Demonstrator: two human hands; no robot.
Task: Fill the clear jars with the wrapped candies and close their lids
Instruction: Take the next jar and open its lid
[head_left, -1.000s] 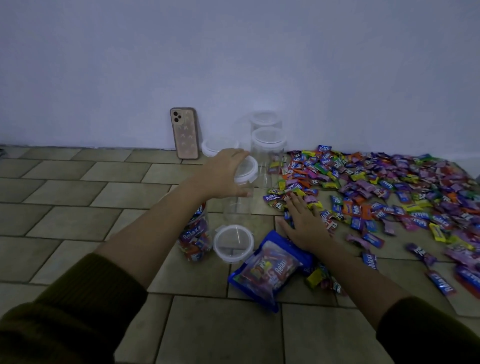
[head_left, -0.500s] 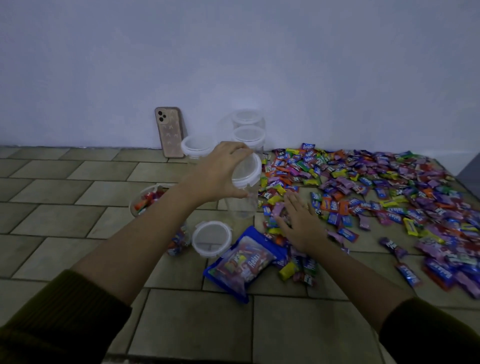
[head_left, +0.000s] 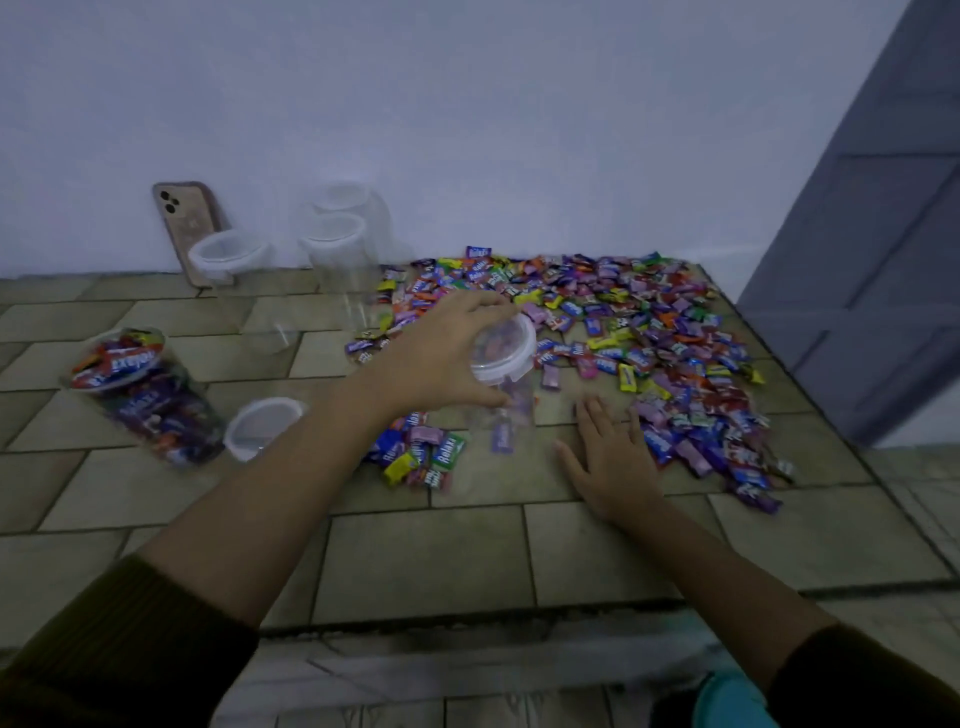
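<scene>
My left hand (head_left: 444, 353) grips a clear jar (head_left: 503, 374) by its white-rimmed top, holding it upright over the tiled floor beside the candy. A wide spread of colourful wrapped candies (head_left: 623, 332) covers the floor to the right. My right hand (head_left: 608, 457) lies flat with fingers spread on the tiles at the near edge of that spread. At the left a jar filled with candies (head_left: 140, 395) stands without its lid. A loose white lid (head_left: 262, 426) lies next to it. Empty clear jars (head_left: 337, 254) stand by the wall.
A phone (head_left: 184, 223) leans against the white wall, with another empty jar (head_left: 231, 260) in front of it. A small heap of candies (head_left: 415, 457) lies under my left forearm. A grey door (head_left: 878, 249) is at the right. A step edge (head_left: 467, 618) runs across near me.
The view has swung to the right. My left hand has carried the empty jar rightwards toward the candies. My right hand has slid off the pile onto bare tile. The blue candy bag is out of view.
</scene>
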